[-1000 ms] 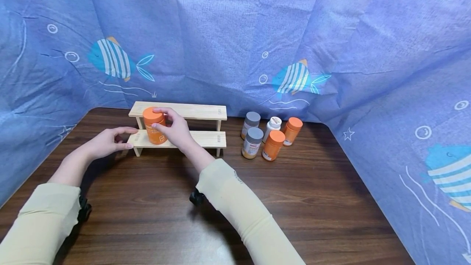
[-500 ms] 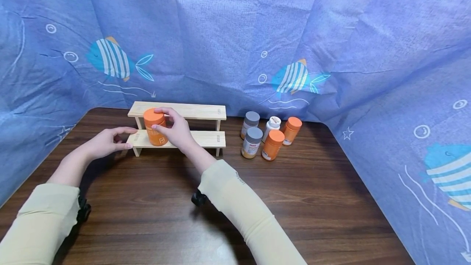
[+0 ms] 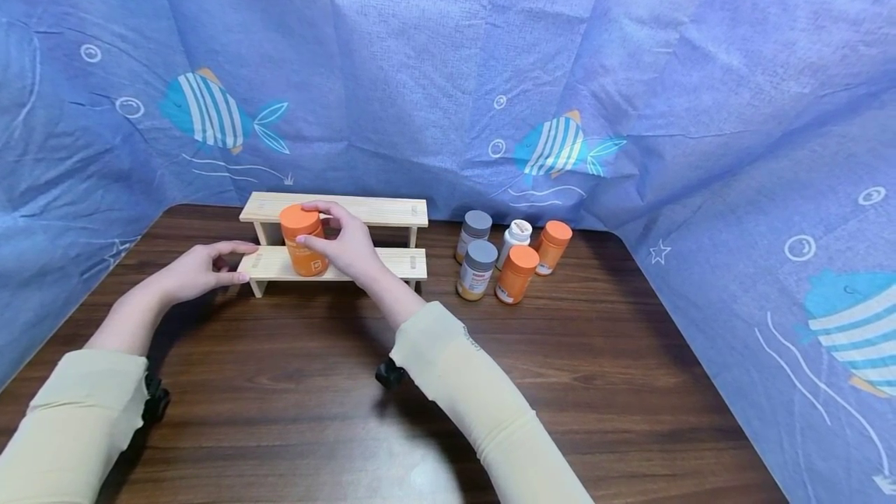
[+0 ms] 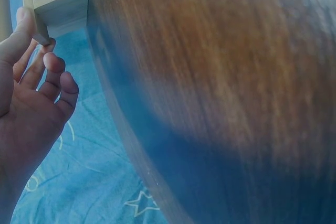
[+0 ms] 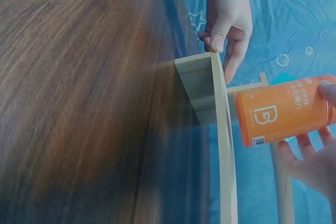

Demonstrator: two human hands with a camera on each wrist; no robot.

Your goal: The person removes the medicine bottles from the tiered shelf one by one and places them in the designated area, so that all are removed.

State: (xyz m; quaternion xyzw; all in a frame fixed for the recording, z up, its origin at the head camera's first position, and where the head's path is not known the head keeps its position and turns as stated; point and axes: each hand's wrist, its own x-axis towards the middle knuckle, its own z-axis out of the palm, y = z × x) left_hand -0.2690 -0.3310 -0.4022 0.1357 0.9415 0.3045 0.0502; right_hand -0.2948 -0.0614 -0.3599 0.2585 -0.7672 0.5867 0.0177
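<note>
An orange supplement bottle [image 3: 304,243] with an orange lid is held upright by my right hand [image 3: 348,243], thumb and fingers around its upper part. It is at the left part of the lower step of a two-tier wooden rack [image 3: 392,263]. In the right wrist view, a narrow gap shows between the bottle's base and the step [image 5: 226,156]. My left hand [image 3: 199,274] pinches the left end of that lower step. The left wrist view shows the thumb [image 4: 22,27] on one face of the plank and fingers on the other.
Right of the rack, several bottles stand grouped on the dark wooden table [image 3: 280,411]: two grey-lidded ones [image 3: 477,271], a white one [image 3: 516,239] and two orange ones [image 3: 516,277]. A blue fish-print cloth [image 3: 420,84] hangs behind and along the sides.
My right hand has shifted the orange bottle slightly to the right along the lower step. The left hand keeps its hold on the step's end. The head view has drifted slightly.
</note>
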